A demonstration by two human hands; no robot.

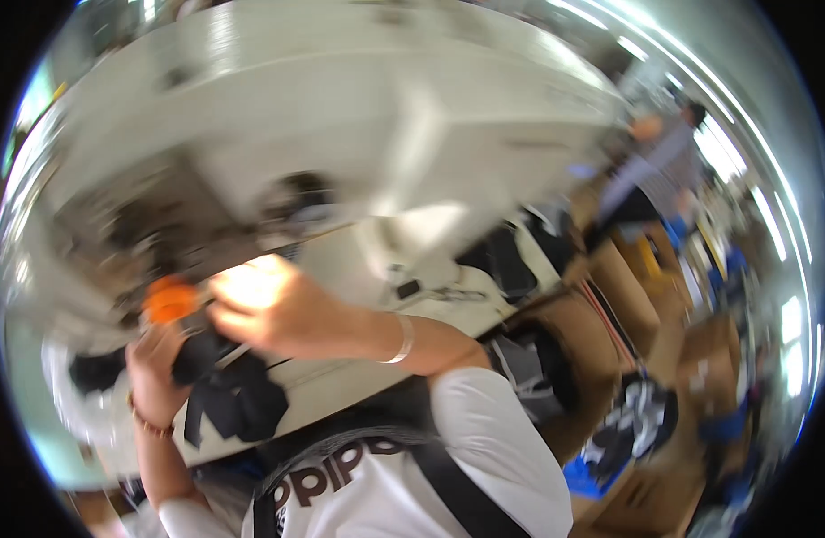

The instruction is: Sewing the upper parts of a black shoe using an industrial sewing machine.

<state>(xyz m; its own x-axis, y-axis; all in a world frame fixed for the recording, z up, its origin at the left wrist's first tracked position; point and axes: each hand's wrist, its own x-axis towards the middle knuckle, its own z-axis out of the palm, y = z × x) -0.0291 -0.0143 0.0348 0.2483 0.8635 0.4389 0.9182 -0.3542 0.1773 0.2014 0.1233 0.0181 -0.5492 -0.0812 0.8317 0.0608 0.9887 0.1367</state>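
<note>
A large white sewing machine (341,134) fills the upper part of the view, blurred by motion. My left hand (157,359) is closed on a dark piece of cloth (197,354) beside the needle area. Just above its fingertips sits a bright orange part (172,300), whose kind I cannot make out. My right hand (269,309) reaches across from the right under a bright light. Its fingers are curled near the orange part and the cloth, and what they pinch is too blurred to name. Black cloth pieces (237,403) hang below the hands at the table's near edge.
On the white machine table (341,359), a small black item (408,289) and black cloth pieces (511,264) lie to the right. Cardboard boxes (627,278) and a heap of black and grey cloth (632,426) stand beyond. Another person (650,170) stands at far right.
</note>
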